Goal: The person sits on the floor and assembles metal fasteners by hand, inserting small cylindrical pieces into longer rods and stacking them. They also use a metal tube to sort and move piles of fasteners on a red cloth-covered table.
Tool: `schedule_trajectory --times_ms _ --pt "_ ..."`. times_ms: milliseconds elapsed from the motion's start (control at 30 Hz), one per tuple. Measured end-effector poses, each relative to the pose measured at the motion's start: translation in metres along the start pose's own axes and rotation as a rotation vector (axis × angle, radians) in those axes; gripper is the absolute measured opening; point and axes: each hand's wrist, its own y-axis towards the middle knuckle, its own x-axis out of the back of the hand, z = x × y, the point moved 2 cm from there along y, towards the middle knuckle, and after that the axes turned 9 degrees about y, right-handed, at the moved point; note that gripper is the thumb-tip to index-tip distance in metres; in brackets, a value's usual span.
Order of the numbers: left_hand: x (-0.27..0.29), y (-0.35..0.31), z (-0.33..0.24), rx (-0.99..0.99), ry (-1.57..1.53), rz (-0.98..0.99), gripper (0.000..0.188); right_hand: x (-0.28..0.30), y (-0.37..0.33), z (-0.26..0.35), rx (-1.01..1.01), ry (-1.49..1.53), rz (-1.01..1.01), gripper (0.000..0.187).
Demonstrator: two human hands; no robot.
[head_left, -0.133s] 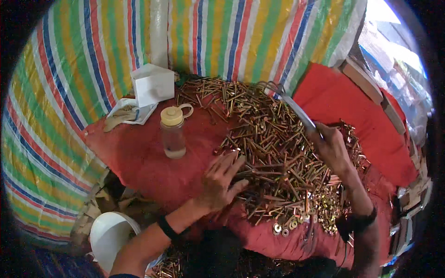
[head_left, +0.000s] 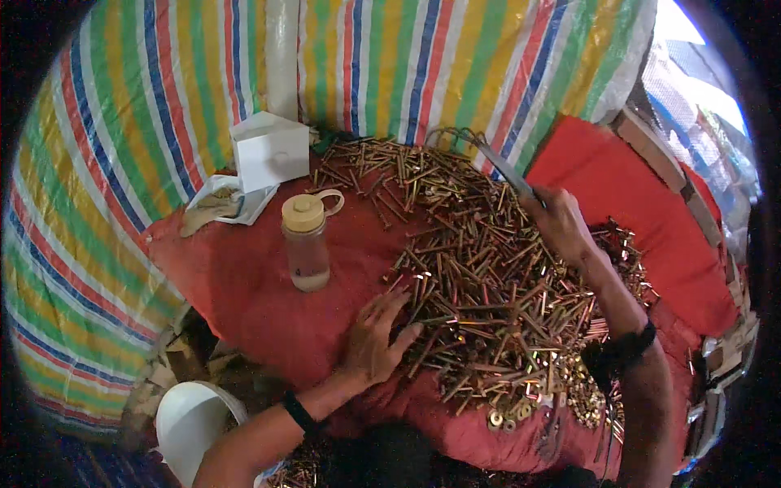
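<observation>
A wide heap of long brassy bolts (head_left: 480, 272) lies on a red cloth (head_left: 252, 285). My right hand (head_left: 563, 226) is closed round the handle of a metal hand rake (head_left: 506, 169), over the heap's right side. The rake's curved prongs reach the far edge of the bolts, close to the striped sheet. At the heap's near-left edge, my left hand (head_left: 376, 342) rests low with its fingers apart, the fingertips beside the nearest bolts. Small nuts (head_left: 579, 392) and a few flat washers (head_left: 509, 420) lie at the near right of the heap.
Left of the heap stands a clear bottle (head_left: 309, 256) with a beige lid. Behind it are a white box (head_left: 277, 163) and a white tray (head_left: 252, 207). A white bucket (head_left: 183, 419) sits at the lower left. A striped plastic sheet (head_left: 374, 65) walls the back and left.
My right hand has pushed the rake farther away and slightly left. My left hand has drawn back a little to the left. The whole view has shifted slightly.
</observation>
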Motion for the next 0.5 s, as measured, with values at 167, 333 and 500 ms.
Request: schedule_trajectory --times_ms 167,333,500 --pt "-0.004 -0.005 0.007 -0.052 0.099 0.025 0.060 -0.073 0.095 -0.051 0.150 -0.119 0.025 0.039" --pt "0.000 -0.003 0.003 -0.060 0.077 0.020 0.060 -0.130 0.141 -0.099 0.125 -0.077 0.048 0.035" --pt "0.001 -0.002 0.003 -0.091 0.108 0.034 0.058 -0.156 0.148 -0.116 0.131 0.086 0.149 0.025"
